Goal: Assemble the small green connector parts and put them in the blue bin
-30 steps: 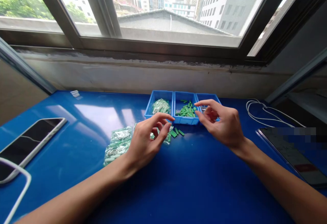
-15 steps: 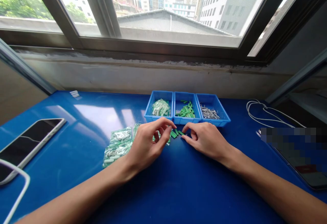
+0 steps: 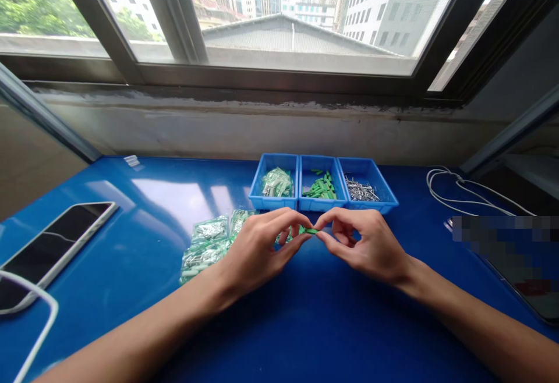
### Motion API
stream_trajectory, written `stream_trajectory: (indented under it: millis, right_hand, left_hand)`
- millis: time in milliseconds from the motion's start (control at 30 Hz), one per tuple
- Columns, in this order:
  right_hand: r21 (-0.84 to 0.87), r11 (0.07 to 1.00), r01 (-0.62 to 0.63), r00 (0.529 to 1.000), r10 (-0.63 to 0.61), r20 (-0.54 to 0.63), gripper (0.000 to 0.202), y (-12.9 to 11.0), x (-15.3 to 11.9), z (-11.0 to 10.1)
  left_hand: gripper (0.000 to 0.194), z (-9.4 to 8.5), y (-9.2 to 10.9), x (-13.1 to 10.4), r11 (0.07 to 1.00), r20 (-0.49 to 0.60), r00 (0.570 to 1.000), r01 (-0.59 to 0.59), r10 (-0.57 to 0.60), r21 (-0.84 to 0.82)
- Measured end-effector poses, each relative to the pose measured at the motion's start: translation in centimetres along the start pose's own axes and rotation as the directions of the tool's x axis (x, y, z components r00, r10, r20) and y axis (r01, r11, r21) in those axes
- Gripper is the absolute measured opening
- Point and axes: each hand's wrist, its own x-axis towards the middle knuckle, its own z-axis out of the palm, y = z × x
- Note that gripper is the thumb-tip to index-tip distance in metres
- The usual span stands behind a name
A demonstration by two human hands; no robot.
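My left hand (image 3: 268, 243) and my right hand (image 3: 364, 243) meet fingertip to fingertip just in front of the bins. Between them is a small green plastic piece (image 3: 311, 231), which looks like a wall plug. Thumb and forefinger of each hand pinch an end of it. More green pieces lie behind the left fingers, mostly hidden. Beside the left hand are several clear bags (image 3: 205, 255) with metal and green parts inside. The middle blue bin (image 3: 323, 203) holds loose green pieces like the pinched one.
The left blue bin (image 3: 274, 202) contains filled bags, and the right blue bin (image 3: 384, 203) holds metal screws or nails. A phone (image 3: 56, 243) with a white cable lies at the left. Another dark device (image 3: 524, 278) and a coiled cable (image 3: 441, 188) are at the right.
Both hands have come together, closing the gap between their fingertips. A green piece from the table is now pinched between them, slightly raised. The view has shifted a little.
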Motion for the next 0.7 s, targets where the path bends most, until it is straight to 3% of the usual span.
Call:
stream_trajectory:
  millis: [200,300,467,700]
  right_hand:
    - [-0.008,0.998,0.061,0.997,-0.062,-0.038,0.007,-0.1,-0.1,-0.1]
    - [-0.078,0.985,0.153,0.979,-0.162,-0.126,0.007,-0.7,-0.5,0.1]
    - [-0.159,0.946,0.282,0.939,-0.306,-0.159,0.005,-1.7,-0.7,0.3]
    - [-0.158,0.964,0.214,0.958,-0.239,-0.159,0.005,-0.9,-0.5,-0.1]
  left_hand:
    - [0.005,-0.1,0.1,0.2,0.999,-0.004,1.000,0.024,-0.024,-0.038]
    - [0.006,-0.1,0.2,0.2,0.997,0.026,0.999,0.028,-0.026,-0.065]
    - [0.011,0.0,0.5,0.2,0.994,0.053,0.998,-0.035,0.041,-0.100]
    - [0.008,0.0,0.7,-0.2,0.995,-0.132,0.990,-0.070,0.060,-0.075]
